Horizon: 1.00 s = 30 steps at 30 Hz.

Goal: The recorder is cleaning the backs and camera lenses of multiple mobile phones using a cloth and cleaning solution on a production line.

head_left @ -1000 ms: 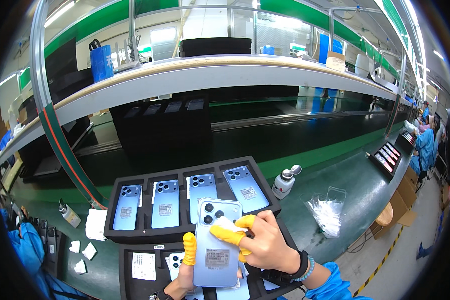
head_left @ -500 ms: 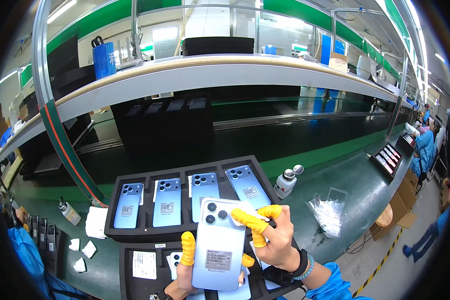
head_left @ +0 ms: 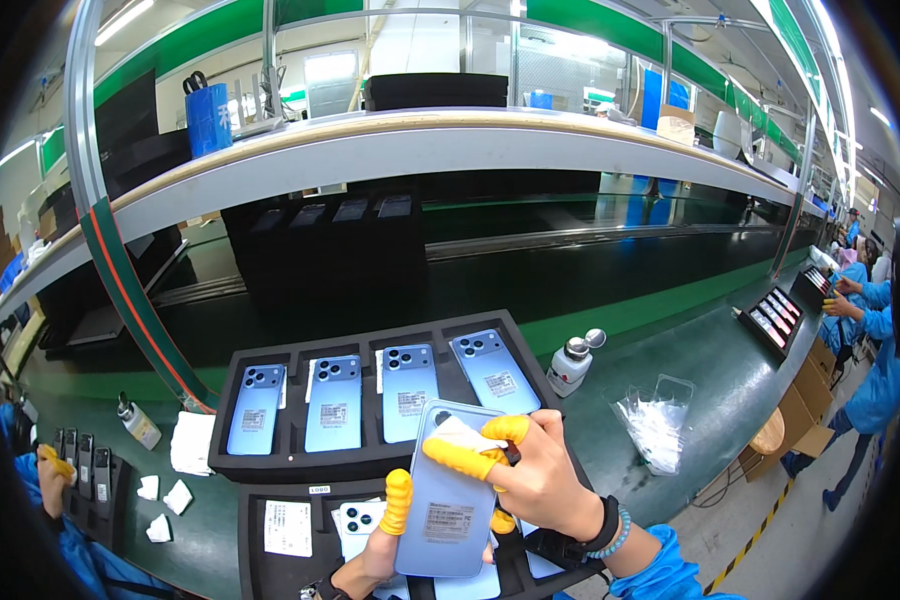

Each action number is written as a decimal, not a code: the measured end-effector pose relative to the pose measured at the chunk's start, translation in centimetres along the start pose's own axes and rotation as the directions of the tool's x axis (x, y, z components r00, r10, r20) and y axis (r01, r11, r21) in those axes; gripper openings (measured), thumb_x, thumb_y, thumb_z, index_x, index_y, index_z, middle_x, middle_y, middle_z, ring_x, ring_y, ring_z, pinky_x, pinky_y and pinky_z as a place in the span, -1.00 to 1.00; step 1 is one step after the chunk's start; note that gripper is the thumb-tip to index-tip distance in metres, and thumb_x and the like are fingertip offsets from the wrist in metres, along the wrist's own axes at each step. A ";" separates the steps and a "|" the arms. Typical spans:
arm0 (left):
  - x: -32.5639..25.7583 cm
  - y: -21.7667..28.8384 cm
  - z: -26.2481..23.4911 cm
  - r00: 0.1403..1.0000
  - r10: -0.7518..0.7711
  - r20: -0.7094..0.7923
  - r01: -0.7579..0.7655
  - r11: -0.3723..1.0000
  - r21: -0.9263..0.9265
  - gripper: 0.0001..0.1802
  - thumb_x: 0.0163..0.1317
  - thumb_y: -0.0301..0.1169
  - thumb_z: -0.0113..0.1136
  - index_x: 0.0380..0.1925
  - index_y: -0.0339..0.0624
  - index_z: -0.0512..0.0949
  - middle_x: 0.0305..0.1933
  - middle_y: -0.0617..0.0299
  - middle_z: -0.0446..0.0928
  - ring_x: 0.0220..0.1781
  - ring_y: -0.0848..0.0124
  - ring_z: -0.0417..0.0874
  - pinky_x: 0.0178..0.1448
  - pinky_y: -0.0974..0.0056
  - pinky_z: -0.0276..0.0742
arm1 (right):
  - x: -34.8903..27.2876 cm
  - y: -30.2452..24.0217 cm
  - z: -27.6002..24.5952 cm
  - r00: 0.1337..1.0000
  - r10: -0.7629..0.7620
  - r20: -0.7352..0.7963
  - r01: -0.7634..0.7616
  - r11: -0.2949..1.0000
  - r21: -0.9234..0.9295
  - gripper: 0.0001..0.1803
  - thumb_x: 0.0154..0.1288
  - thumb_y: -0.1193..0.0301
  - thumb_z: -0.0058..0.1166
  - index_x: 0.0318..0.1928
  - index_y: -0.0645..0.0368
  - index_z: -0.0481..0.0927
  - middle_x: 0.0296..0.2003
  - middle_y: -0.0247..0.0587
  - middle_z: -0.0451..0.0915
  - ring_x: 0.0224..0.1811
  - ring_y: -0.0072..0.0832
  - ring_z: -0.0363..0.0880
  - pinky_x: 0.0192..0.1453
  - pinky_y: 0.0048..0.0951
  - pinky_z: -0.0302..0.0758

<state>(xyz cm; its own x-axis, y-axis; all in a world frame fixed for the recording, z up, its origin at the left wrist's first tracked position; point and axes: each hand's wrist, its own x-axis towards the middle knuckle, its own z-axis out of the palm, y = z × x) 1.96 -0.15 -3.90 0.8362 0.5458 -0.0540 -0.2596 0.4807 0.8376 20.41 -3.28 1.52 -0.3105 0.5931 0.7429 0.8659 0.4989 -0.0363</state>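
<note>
Green bench: left hand [head_left: 370,560] grips blue phone [head_left: 450,495], right hand [head_left: 540,480] wiping

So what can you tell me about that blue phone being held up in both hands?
The light blue phone is held back side up, tilted a little, above the lower black tray. Its glossy back bears a pale label low down. The left hand props it from below, a yellow-capped finger along its left edge. The right hand, its fingers capped in yellow, presses a small white cloth over the camera corner at its top.
</note>
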 end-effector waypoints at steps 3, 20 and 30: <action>0.0 1.4 1.0 0.999 -0.035 -0.007 0.035 0.999 0.029 -0.05 0.11 0.42 -0.49 0.29 -0.08 0.07 0.09 -0.09 0.39 -0.03 0.11 0.56 0.08 0.06 0.47 | -0.4 0.2 0.0 0.993 0.106 -0.045 -0.109 0.992 -0.061 -0.65 0.00 0.57 0.15 -0.14 0.00 0.67 -0.25 -0.20 0.52 -0.24 -0.46 0.38 -0.13 -0.37 0.14; -0.2 1.9 0.8 0.999 0.037 0.011 -0.037 0.999 0.027 0.02 0.00 0.49 -0.45 0.32 0.02 0.03 0.16 -0.17 0.33 -0.04 0.08 0.57 0.00 0.11 0.52 | -1.0 1.1 0.8 0.885 0.276 -0.376 -0.269 0.960 0.074 -0.50 -0.14 0.71 0.02 -0.10 0.10 0.64 -0.38 -0.17 0.50 -0.34 -0.35 0.35 -0.21 -0.38 0.19; -0.2 1.9 0.7 0.999 0.038 0.008 -0.038 0.999 0.010 0.02 0.01 0.49 -0.45 0.32 0.02 0.05 0.16 -0.16 0.33 -0.03 0.08 0.56 0.00 0.11 0.51 | -0.7 0.7 0.7 0.898 0.289 -0.333 -0.274 0.957 0.091 -0.50 -0.13 0.75 0.01 -0.11 0.11 0.65 -0.37 -0.14 0.48 -0.30 -0.32 0.32 -0.28 -0.46 0.26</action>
<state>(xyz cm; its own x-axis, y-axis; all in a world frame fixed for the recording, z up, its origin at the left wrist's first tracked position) 1.64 0.17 -1.96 0.8298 0.5578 -0.0177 -0.2865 0.4530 0.8442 20.97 -2.97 0.51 0.1019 0.4655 0.8792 0.8782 0.3730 -0.2993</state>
